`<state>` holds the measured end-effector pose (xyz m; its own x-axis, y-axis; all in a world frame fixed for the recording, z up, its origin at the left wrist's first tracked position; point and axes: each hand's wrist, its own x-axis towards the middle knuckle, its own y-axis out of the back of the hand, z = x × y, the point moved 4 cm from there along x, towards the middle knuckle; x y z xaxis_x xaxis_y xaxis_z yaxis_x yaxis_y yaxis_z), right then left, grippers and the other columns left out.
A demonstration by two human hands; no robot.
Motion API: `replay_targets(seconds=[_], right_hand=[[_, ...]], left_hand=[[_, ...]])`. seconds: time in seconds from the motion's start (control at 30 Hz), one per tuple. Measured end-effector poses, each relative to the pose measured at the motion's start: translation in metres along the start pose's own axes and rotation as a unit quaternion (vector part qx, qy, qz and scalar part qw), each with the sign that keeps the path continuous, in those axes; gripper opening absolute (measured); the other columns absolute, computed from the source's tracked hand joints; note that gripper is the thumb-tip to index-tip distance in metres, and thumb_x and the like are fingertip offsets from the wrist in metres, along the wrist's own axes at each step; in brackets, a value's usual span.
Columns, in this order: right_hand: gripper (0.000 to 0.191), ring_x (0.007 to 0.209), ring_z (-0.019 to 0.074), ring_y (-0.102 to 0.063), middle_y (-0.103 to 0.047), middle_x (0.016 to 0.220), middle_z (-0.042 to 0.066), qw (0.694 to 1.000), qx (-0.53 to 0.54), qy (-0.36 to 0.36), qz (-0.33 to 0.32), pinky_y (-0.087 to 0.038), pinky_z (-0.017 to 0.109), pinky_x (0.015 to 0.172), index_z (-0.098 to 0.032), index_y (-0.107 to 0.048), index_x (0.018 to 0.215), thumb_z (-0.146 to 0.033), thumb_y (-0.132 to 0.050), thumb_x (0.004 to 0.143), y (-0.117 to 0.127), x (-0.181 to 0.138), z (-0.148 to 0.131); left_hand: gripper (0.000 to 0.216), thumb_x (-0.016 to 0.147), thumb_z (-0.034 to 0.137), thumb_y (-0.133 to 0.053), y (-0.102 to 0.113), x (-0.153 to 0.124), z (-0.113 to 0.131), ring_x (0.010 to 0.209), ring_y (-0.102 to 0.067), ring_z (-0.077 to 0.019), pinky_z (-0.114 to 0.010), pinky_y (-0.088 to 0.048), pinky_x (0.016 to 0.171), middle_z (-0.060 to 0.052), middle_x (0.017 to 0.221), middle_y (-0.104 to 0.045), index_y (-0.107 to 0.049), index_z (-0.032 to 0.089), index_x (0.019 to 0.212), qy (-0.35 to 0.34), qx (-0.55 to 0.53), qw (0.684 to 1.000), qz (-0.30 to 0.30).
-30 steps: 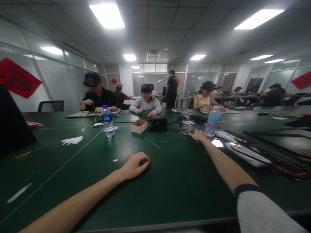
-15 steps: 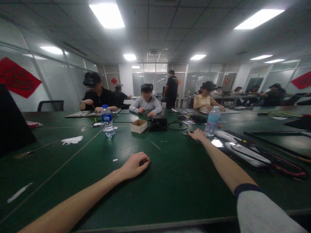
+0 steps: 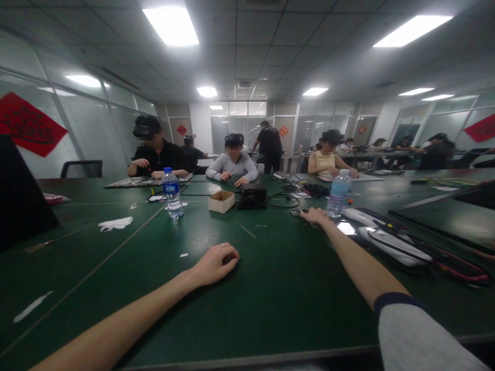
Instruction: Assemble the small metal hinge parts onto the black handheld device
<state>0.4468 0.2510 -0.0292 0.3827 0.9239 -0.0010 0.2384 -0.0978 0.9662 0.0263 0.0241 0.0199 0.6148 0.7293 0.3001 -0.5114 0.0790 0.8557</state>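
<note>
My left hand (image 3: 217, 262) rests on the green table (image 3: 270, 309) with its fingers curled in. The space under the curled fingers is dark, and I cannot make out whether anything is in it. Farther forward, my right hand (image 3: 315, 216) is closed at a small grey and dark object (image 3: 296, 212) lying flat on the table. Its kind is too small to tell. Just right of that hand stands a water bottle (image 3: 339, 193) with a pale label. A small open cardboard box (image 3: 221, 202) and a black device (image 3: 252, 197) are in front of my hands.
Another water bottle (image 3: 172, 193) stands left of the box. Tangled black cables (image 3: 305, 186) lie behind my right hand. To the right are white cased devices (image 3: 394, 245) with cords and a black-framed panel (image 3: 456, 216). Crumpled white tissue (image 3: 115, 223) lies at left. Several people sit opposite.
Both my hands keep their places and poses. In the background, the standing person in black has bent forward toward the left, with an arm stretched out.
</note>
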Motion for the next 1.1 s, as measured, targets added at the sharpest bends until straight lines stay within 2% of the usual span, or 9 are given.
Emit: replay_targets(seconds=[0.17,0.23,0.33,0.43,0.7,0.97,1.1], right_hand=[[0.095,0.135,0.0441,-0.034,-0.032,0.146,0.031,1.0,-0.011,-0.002,0.01,-0.036,0.053,0.102,-0.006,-0.037,0.143,-0.069,-0.059,0.075,0.009,0.002,0.0],[0.088,0.13,0.0425,-0.042,-0.042,0.14,0.031,1.0,-0.016,0.004,0.005,-0.04,0.049,0.099,-0.005,-0.044,0.138,-0.063,-0.063,0.074,0.014,0.005,-0.002],[0.066,0.112,0.0367,-0.059,-0.061,0.12,0.025,0.999,-0.021,0.027,-0.018,-0.049,0.039,0.089,-0.007,-0.062,0.12,-0.052,-0.07,0.073,0.018,0.008,-0.007],[0.056,0.099,0.0328,-0.066,-0.067,0.107,0.022,0.998,-0.023,0.046,-0.026,-0.052,0.034,0.079,-0.007,-0.068,0.108,-0.048,-0.073,0.07,0.019,0.009,-0.01],[0.057,0.098,0.0326,-0.066,-0.067,0.106,0.022,0.999,-0.023,0.046,-0.003,-0.054,0.032,0.073,-0.007,-0.068,0.106,-0.048,-0.075,0.067,0.023,0.006,-0.005],[0.061,0.093,0.0315,-0.067,-0.068,0.105,0.02,0.999,-0.006,0.043,-0.03,-0.054,0.032,0.068,-0.007,-0.067,0.107,-0.049,-0.078,0.063,0.025,0.001,-0.011],[0.06,0.079,0.0272,-0.069,-0.07,0.094,0.016,0.997,0.014,0.048,-0.053,-0.053,0.03,0.062,-0.007,-0.068,0.103,-0.052,-0.077,0.064,0.025,-0.003,-0.013]], left_hand=[[0.013,0.089,0.021,-0.055,0.002,0.0,0.004,0.075,-0.059,-0.0155,-0.025,-0.046,0.069,-0.003,0.087,-0.064,-0.067,0.017,0.092,0.009,0.004,1.0,-0.005],[0.013,0.088,0.021,-0.055,0.003,0.001,0.005,0.075,-0.059,-0.0157,-0.025,-0.046,0.068,-0.004,0.087,-0.064,-0.067,0.016,0.092,0.014,0.006,1.0,-0.006],[0.013,0.088,0.02,-0.055,0.003,0.001,0.005,0.075,-0.059,-0.0155,-0.025,-0.046,0.068,-0.003,0.087,-0.063,-0.067,0.016,0.091,0.011,0.009,1.0,-0.004],[0.013,0.088,0.02,-0.055,0.002,0.001,0.004,0.075,-0.059,-0.0149,-0.024,-0.046,0.069,-0.003,0.087,-0.063,-0.067,0.017,0.092,0.006,0.008,1.0,-0.003],[0.012,0.088,0.019,-0.055,0.001,0.001,0.002,0.075,-0.059,-0.0148,-0.024,-0.046,0.07,-0.002,0.086,-0.064,-0.066,0.017,0.09,0.004,0.008,1.0,0.002],[0.012,0.089,0.02,-0.055,-0.001,0.001,-0.001,0.075,-0.057,-0.0145,-0.024,-0.046,0.07,-0.002,0.087,-0.063,-0.066,0.017,0.091,-0.007,0.009,1.0,0.006],[0.013,0.089,0.021,-0.054,0.0,0.001,0.001,0.074,-0.057,-0.0143,-0.025,-0.046,0.07,-0.003,0.087,-0.063,-0.066,0.017,0.091,-0.002,0.012,1.0,0.002]])
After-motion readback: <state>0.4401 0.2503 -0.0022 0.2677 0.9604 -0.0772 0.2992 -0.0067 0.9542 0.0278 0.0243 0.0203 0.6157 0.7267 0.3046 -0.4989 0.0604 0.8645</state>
